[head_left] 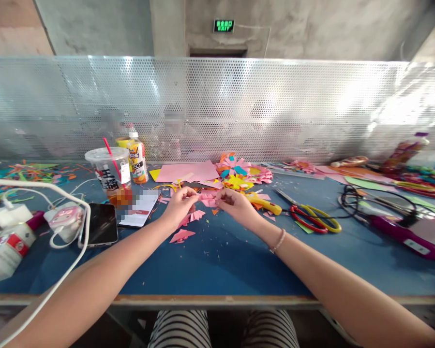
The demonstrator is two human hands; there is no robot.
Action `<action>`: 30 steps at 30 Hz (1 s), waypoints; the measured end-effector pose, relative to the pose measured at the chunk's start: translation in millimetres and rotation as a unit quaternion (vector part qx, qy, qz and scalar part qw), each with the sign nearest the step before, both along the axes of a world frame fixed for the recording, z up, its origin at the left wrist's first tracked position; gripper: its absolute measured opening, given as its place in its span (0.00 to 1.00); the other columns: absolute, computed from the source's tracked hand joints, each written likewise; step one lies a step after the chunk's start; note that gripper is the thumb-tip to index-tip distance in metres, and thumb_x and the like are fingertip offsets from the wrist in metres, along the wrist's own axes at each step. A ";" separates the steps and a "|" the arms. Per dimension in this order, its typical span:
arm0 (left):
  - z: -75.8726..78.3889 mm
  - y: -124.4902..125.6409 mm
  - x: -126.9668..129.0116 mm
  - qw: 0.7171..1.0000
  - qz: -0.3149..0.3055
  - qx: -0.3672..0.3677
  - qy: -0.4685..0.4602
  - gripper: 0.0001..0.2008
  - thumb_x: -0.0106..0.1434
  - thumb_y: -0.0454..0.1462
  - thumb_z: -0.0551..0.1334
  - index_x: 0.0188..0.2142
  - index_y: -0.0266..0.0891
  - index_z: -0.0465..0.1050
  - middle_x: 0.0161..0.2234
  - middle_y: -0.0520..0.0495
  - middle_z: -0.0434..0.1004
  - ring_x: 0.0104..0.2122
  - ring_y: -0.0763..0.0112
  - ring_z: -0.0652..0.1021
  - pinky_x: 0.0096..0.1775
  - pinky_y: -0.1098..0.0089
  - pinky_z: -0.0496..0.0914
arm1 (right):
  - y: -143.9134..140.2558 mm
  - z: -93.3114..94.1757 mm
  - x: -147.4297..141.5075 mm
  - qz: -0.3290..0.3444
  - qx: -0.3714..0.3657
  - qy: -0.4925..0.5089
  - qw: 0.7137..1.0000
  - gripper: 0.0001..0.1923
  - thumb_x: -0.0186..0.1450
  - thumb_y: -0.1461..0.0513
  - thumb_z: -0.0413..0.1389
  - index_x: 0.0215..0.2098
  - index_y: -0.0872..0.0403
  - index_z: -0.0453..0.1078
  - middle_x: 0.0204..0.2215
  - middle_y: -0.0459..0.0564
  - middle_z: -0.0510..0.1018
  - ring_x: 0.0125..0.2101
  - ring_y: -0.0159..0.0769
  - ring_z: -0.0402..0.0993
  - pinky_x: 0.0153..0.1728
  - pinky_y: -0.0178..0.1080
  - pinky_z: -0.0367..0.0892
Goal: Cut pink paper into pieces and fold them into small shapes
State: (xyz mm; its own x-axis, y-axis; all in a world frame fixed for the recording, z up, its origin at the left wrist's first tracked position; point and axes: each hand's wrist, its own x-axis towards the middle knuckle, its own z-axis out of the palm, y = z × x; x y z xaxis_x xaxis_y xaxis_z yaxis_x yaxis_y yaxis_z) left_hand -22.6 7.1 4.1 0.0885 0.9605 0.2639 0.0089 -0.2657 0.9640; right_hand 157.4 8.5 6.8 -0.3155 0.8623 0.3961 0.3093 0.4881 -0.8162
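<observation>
Above the blue table (pixel 217 261), the left hand (pixel 179 205) and right hand (pixel 237 205) both pinch a small pink paper piece (pixel 208 198) between them. Behind, a green sign (pixel 223 25) reads "EXIT"; the writing on the plastic cup (pixel 110 174) is too small to read.

Green lit sign (pixel 223 25) on concrete wall at 12 o'clock reads "EXIT"; cup and bottle prints unreadable.

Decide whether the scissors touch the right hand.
Apart. The head view shows blue table between the scissors and the right hand, which pinches pink paper.
</observation>
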 end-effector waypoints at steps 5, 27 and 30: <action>1.2 -1.5 0.0 1.000 0.000 -0.012 -0.009 0.06 0.51 0.37 0.60 0.25 0.38 0.64 0.19 0.55 0.63 0.17 0.80 0.66 0.22 0.76 0.59 | -0.3 -0.5 -0.2 0.001 -0.013 0.006 1.000 0.06 0.55 0.60 0.53 0.27 0.54 0.61 0.23 0.44 0.68 0.26 0.30 0.68 0.28 0.35 0.64; 0.3 12.7 -13.3 0.978 0.037 -0.098 -0.182 0.06 0.44 0.33 0.56 0.24 0.40 0.58 0.16 0.60 0.53 0.15 0.82 0.62 0.19 0.80 0.60 | -6.5 0.8 10.2 0.032 -0.049 -0.177 0.982 0.06 0.54 0.67 0.49 0.29 0.54 0.66 0.19 0.43 0.71 0.19 0.29 0.70 0.21 0.32 0.63; -2.1 13.0 -13.4 0.977 0.035 -0.089 -0.192 0.06 0.44 0.33 0.56 0.24 0.39 0.59 0.17 0.60 0.55 0.16 0.82 0.64 0.20 0.79 0.62 | -9.3 5.2 15.7 0.041 0.005 -0.264 0.964 0.08 0.54 0.67 0.49 0.27 0.53 0.70 0.21 0.45 0.73 0.20 0.29 0.68 0.22 0.32 0.61</action>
